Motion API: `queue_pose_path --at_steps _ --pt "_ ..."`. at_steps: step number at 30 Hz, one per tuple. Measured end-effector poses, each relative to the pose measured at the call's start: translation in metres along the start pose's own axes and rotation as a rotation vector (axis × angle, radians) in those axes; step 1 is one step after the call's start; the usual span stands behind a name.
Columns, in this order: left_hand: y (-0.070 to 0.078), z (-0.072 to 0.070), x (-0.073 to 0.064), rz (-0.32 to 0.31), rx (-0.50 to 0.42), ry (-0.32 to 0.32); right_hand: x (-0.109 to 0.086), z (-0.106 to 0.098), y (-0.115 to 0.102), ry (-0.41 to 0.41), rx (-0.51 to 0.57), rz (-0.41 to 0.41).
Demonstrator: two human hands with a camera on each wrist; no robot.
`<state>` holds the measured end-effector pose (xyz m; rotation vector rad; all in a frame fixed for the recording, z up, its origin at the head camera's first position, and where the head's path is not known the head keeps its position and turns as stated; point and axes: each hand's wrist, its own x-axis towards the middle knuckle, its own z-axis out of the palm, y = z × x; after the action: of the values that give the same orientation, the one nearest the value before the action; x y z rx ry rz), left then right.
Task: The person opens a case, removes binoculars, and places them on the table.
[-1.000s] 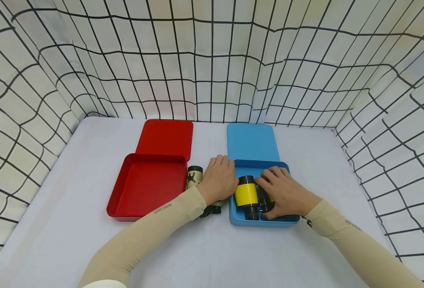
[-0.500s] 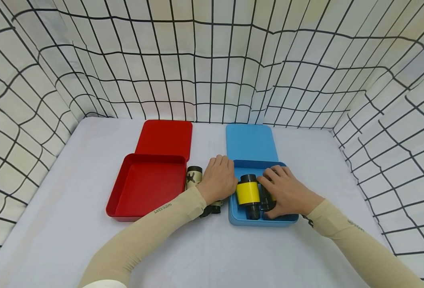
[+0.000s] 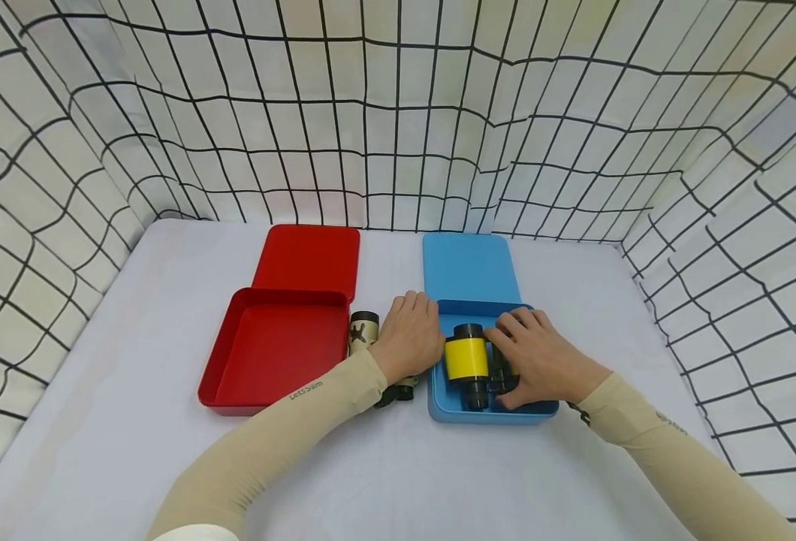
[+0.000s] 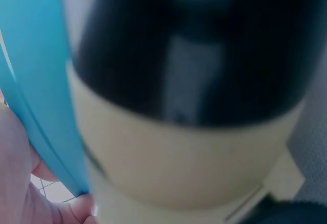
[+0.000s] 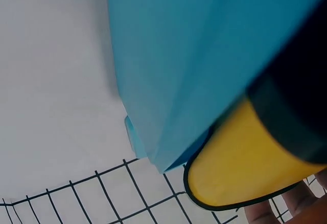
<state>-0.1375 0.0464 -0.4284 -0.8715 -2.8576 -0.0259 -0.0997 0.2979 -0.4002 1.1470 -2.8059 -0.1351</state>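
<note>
Yellow and black binoculars [image 3: 467, 361] lie in the open blue box [image 3: 492, 417], and my right hand [image 3: 540, 357] grips their right barrel, covering most of it. In the right wrist view a yellow barrel [image 5: 240, 157] shows beside the box's outer wall [image 5: 168, 55], with fingertips at the lower right. My left hand [image 3: 411, 338] holds the left wall of the blue box near its back corner; the left wrist view has its fingers [image 4: 13, 168] at the blue wall [image 4: 41, 81]. Under the left hand, camouflage-patterned binoculars [image 3: 364, 330] lie on the table, partly hidden.
To the left stands a red box [image 3: 290, 353] with nothing in it, its red lid [image 3: 306, 259] folded back. The blue lid [image 3: 472, 267] lies back behind the blue box. A white cloth covers the table [image 3: 371, 481]; black netting [image 3: 398, 105] over white sheeting surrounds it.
The yellow binoculars have shifted slightly right and toward the back within the blue box, my right hand still gripping them. My left hand stays at the box's left wall.
</note>
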Motion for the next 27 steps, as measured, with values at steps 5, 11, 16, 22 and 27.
queue_pose_path --at_steps 5,11,16,22,27 --pt "-0.002 0.000 -0.001 0.004 -0.003 0.013 0.001 -0.005 0.002 -0.029 0.005 0.022" --pt "-0.002 -0.001 -0.001 0.005 -0.002 0.007 0.002 -0.010 0.004 -0.056 0.014 0.051" --pt "-0.002 -0.001 -0.001 0.007 0.004 0.008 0.001 -0.014 0.005 -0.059 0.011 0.055" --pt "-0.002 0.001 -0.001 0.016 0.016 0.016 0.000 -0.017 0.006 -0.058 0.017 0.068" --pt "-0.002 0.001 -0.002 0.017 0.023 0.021 0.000 -0.021 0.008 -0.054 0.028 0.093"
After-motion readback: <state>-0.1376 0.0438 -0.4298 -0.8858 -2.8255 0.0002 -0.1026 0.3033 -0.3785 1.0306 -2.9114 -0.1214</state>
